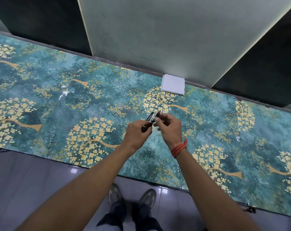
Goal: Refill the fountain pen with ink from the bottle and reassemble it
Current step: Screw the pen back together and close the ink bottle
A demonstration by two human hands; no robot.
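Observation:
Above the middle of the table, my left hand (136,132) grips a black pen barrel (149,116) that sticks out past my fingers with a shiny end. My right hand (170,126) pinches a thin dark pen part (157,115) with a red tip pointing away from me. The two pieces lie side by side and almost touch near my fingertips. No ink bottle is in view.
A folded white tissue stack (173,84) lies at the table's far edge against the wall panel. The table (58,100) carries a teal cover with yellow tree prints. My shoes (131,195) stand on the tiled floor below the near edge.

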